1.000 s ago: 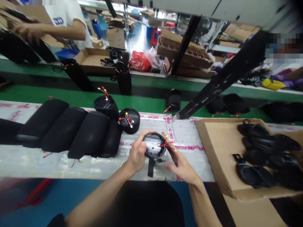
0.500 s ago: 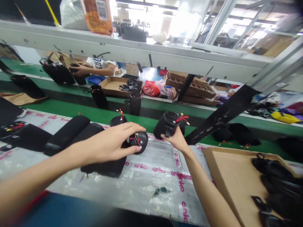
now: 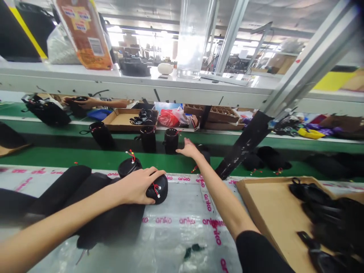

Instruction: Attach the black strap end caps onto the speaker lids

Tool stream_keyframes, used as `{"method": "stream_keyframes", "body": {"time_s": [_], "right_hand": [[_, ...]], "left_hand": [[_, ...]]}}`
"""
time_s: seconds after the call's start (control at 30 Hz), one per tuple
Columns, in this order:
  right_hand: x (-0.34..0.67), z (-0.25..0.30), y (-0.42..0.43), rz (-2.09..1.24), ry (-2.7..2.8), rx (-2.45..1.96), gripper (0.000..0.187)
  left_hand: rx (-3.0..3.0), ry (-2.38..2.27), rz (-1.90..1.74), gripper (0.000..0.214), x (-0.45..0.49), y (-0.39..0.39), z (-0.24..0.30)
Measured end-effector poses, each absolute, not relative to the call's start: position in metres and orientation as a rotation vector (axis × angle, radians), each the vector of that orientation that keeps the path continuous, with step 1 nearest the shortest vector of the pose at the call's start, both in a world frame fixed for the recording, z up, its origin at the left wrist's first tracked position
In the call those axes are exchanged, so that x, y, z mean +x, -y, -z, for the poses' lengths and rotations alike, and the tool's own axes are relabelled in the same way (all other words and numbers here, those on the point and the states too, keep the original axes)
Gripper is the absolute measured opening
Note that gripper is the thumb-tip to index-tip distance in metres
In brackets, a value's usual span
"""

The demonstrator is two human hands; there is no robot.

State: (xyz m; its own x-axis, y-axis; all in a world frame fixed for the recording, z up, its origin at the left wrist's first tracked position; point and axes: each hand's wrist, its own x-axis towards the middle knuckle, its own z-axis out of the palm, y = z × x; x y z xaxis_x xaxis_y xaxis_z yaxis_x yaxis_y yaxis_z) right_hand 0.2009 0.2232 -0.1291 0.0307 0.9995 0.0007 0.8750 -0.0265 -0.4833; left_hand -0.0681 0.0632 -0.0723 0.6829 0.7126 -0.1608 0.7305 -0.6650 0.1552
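- Green belt (image 3: 71, 155), one: third upright cylinder (image 3: 171, 142) now at its far side, where two stood half a second ago. The wired cylinder then in the right hand has left it; judged to be this same piece, so one more unit is set down and that hand is freed.
- Plastic-wrapped bench (image 3: 179, 201), one, near side.
- Cardboard tray (image 3: 261, 197), one, on the right; dark strapped parts (image 3: 327, 212) inside, overlapping and blurred, not countable.
- Lying black cylinders (image 3: 65, 185), left of bench: at least three, partly hidden by the left arm.
- Upright cylinders, three in a row: the new one, a middle one (image 3: 149, 141) and a left one (image 3: 102, 137).
- Left hand (image 3: 142, 185), one: now grasping a short wired cylinder (image 3: 164, 189) on the bench; it only hovered there half a second ago.
- Right hand (image 3: 190, 148), one: released, fingers extended, just beside the third upright cylinder; contact cannot be told.
- Second short wired cylinder (image 3: 125, 167), one, behind the left hand, ungrasped.
- Red wire bundles (image 3: 156, 189): at least five across belt and bench.
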Motion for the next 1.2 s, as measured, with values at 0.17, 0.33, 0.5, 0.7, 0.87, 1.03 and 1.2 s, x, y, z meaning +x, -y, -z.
{"method": "stream_keyframes", "body": {"time_s": [0.17, 0.33, 0.5, 0.7, 0.87, 1.03, 1.2], "right_hand": [[0.244, 0.139, -0.179, -0.369, 1.714, -2.326, 0.107], [0.258, 0.124, -0.145, -0.414, 1.808, -2.300, 0.105], [0.275, 0.080, -0.083, -0.556, 2.144, -1.933, 0.104], [0.273, 0.025, 0.057, -0.562, 2.821, -1.081, 0.072], [0.294, 0.023, 0.107, -0.392, 2.607, -0.992, 0.069], [0.311, 0.116, 0.102, -0.776, 1.652, -1.139, 0.084], [0.243, 0.217, 0.106, -1.220, 1.298, -1.002, 0.089]], "left_hand": [[2.632, -1.131, 0.102, 0.110, -0.073, -0.065, 0.071], [2.564, -1.114, -0.228, 0.086, -0.075, -0.033, 0.030], [2.477, -0.973, -0.638, 0.071, -0.046, 0.034, 0.012], [2.113, -0.849, -0.573, 0.117, 0.002, 0.031, 0.081], [1.632, -0.554, -0.333, 0.104, 0.015, 0.034, 0.140], [1.371, -0.857, -0.791, 0.119, 0.025, 0.068, 0.196], [1.538, -0.877, -0.902, 0.113, 0.033, 0.074, 0.217]]}}
